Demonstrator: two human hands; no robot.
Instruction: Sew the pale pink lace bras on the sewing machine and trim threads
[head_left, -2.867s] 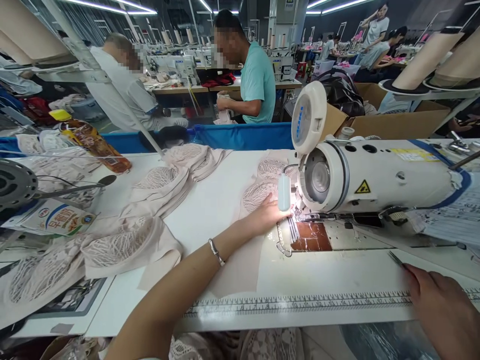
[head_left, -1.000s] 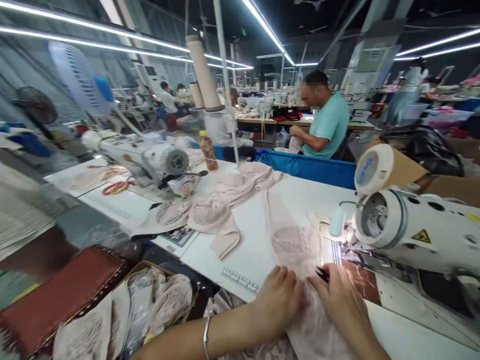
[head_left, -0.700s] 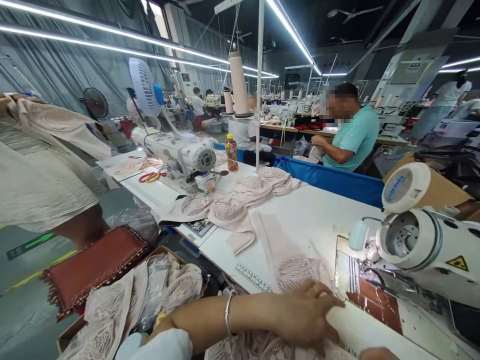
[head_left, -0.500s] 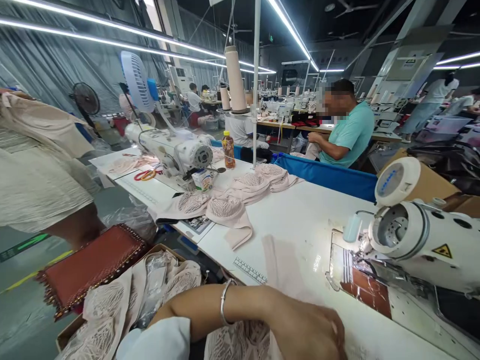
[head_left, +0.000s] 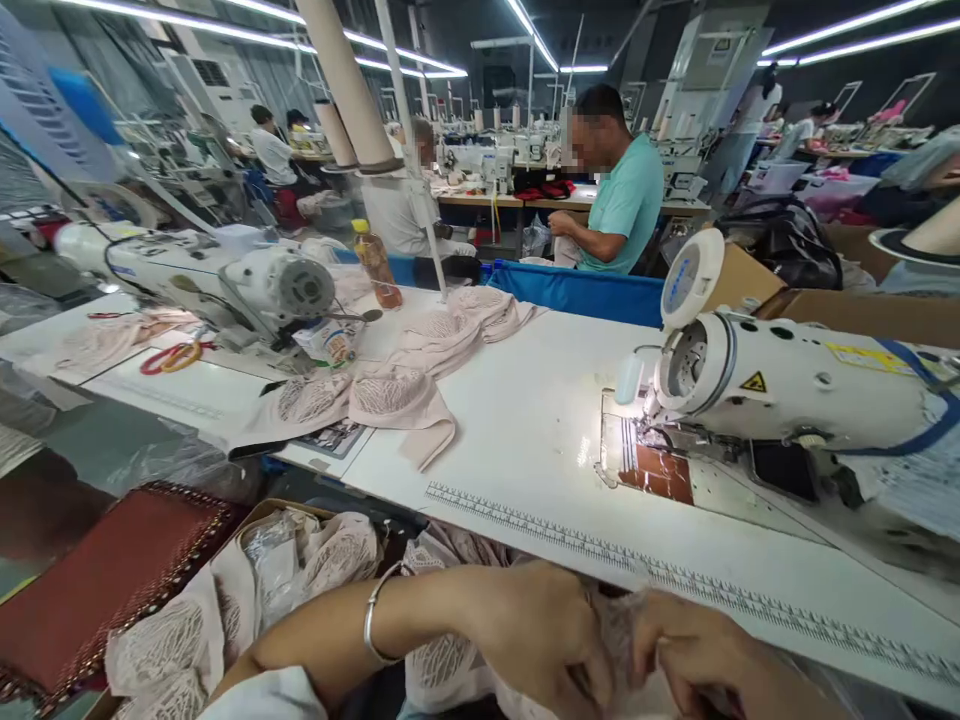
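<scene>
My left hand (head_left: 536, 625), with a silver bangle at the wrist, is closed on a beige lace bra (head_left: 442, 670) below the table's front edge. Beside it, my right hand (head_left: 712, 655) has its fingers curled on the same pale fabric. Both hands partly cover the bra, and the lower edge of the picture cuts it off. More beige lace bras (head_left: 169, 630) fill a cardboard box at the lower left. On the white table (head_left: 517, 430), another bra (head_left: 390, 395) lies with its band hanging toward the front.
A sewing machine (head_left: 795, 385) with its lamp lit stands at the right, and another (head_left: 202, 285) at the left. A printed ruler (head_left: 600, 550) runs along the table's front edge. Scissors (head_left: 176, 358), a drink bottle (head_left: 377, 265) and a red-brown cushioned stool (head_left: 112, 580) are around. A co-worker (head_left: 615, 195) sits beyond.
The view has swung to the right. My right hand has come into view beside the left. The pale fabric that lay across the table front is now off the tabletop, down at my hands.
</scene>
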